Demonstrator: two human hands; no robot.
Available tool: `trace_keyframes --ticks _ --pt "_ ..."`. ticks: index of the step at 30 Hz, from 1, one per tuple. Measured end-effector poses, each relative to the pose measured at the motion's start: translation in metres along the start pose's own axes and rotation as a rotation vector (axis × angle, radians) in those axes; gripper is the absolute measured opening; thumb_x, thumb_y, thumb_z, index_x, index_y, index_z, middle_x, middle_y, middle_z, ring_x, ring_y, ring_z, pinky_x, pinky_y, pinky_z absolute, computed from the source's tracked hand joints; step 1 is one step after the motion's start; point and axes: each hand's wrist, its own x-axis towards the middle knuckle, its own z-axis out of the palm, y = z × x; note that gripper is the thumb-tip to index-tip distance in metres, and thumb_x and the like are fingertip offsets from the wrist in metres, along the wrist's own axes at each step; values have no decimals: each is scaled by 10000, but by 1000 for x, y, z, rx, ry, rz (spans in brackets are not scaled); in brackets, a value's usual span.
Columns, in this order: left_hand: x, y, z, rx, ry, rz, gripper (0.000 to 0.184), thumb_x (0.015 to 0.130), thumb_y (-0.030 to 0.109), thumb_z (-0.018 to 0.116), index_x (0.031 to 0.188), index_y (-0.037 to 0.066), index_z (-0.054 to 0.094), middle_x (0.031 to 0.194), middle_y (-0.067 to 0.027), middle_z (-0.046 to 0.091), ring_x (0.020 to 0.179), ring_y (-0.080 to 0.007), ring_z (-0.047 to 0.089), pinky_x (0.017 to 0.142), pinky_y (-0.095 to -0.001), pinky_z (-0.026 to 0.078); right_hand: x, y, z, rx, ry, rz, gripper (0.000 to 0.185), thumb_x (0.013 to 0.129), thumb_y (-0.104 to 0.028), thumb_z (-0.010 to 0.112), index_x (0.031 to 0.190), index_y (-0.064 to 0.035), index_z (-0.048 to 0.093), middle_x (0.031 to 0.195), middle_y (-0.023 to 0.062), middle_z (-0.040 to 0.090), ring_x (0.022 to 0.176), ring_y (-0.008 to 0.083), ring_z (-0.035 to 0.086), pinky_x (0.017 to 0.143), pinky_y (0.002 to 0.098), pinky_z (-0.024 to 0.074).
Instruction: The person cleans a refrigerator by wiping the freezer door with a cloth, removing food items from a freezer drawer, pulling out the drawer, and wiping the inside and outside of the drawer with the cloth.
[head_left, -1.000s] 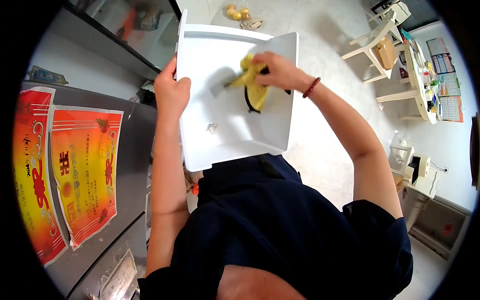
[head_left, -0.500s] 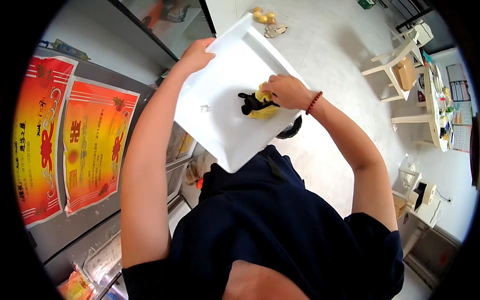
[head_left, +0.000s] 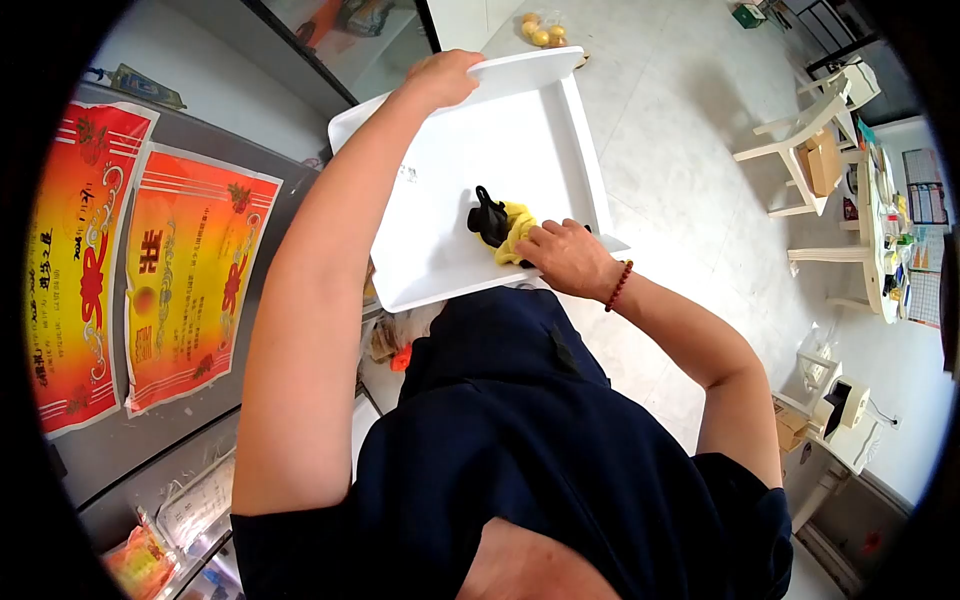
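Observation:
A white shallow plastic tray (head_left: pixel 440 215) with raised sides is held up in front of my body, its inside turned towards me. My left hand (head_left: pixel 442 80) grips its far rim, fingers wrapped round the edge. My right hand (head_left: pixel 572 258) is closed on a bunched yellow and black cloth (head_left: pixel 515 230) and holds it against the tray's inner surface near the right side. The cloth's black end sticks out towards the tray's middle. A small greyish mark (head_left: pixel 409 174) shows on the tray's left part.
On my left stands a grey cabinet with red and orange certificates (head_left: pixel 195 280) stuck on it; a glass-fronted door (head_left: pixel 365 40) is beyond. Yellow fruit in a bag (head_left: pixel 543 32) lies on the floor ahead. To the right are a white chair (head_left: pixel 800 140) and a white table (head_left: pixel 870 240).
The tray has turned clockwise, its far edge shifting right. My left hand has moved up and right with the rim. My right hand and the cloth are lower, nearer my body.

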Motion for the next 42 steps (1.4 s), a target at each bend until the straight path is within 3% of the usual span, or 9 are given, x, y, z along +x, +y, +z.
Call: trace_keyframes --ticks 5,10,12,17,20,28,33,39,42 --pt "-16 18 3 249 502 232 397 854 218 624 1251 217 629 1286 -68 599 1137 -255 566 987 -331 413 5 2 -15 28 -18 -33 234 855 -136 579 1087 -149 602 970 75 630 962 252 635 786 391 517" --pt "-147 101 -111 -1336 27 565 93 853 96 608 868 13 569 867 -3 539 807 -111 498 721 -276 424 8 8 -15 156 99 -27 245 781 -85 625 1021 -132 614 921 64 625 895 256 627 725 391 514" --pt "-220 141 -135 -1102 223 362 72 843 87 604 775 70 587 790 -28 527 728 -136 481 645 -306 420 7 5 -25 80 69 -25 242 799 -97 623 1035 -147 624 928 58 628 908 247 633 721 382 515" --pt "-256 158 -165 -1600 55 1232 147 726 174 777 867 184 736 946 -79 601 759 -162 446 641 -355 338 12 7 -25 111 64 -12 282 785 -85 641 1058 -153 621 931 61 627 921 243 632 730 377 516" --pt "-269 182 -152 -1690 221 1104 249 659 198 849 896 212 776 955 -72 590 743 -164 416 628 -350 295 14 7 -27 111 50 -12 299 771 -78 653 1058 -152 615 930 59 626 923 247 631 741 379 515" --pt "-262 154 -156 -1627 -132 1167 120 815 35 620 866 141 646 931 -75 633 794 -194 544 660 -359 436 15 6 -24 148 38 -5 302 755 -81 668 1043 -143 602 936 60 618 946 251 624 758 387 510" --pt "-271 172 -152 -1649 107 1157 211 751 115 745 929 224 771 890 -80 614 672 -163 425 591 -319 310 15 3 -28 142 19 17 325 752 -71 665 1064 -139 600 950 63 616 961 259 621 780 393 508" --pt "-255 88 -81 -653 -17 465 379 776 163 700 1148 138 632 1060 -83 595 1003 -276 568 867 -370 449 17 1 -26 162 11 46 320 762 -80 661 1073 -131 603 950 76 629 945 274 625 780 403 515" --pt "-260 47 19 -15 187 171 405 745 287 757 1061 70 627 1057 -84 608 1026 -282 562 923 -402 417 18 -2 -30 209 17 53 307 770 -96 668 1069 -120 601 958 71 638 952 275 625 786 405 517"
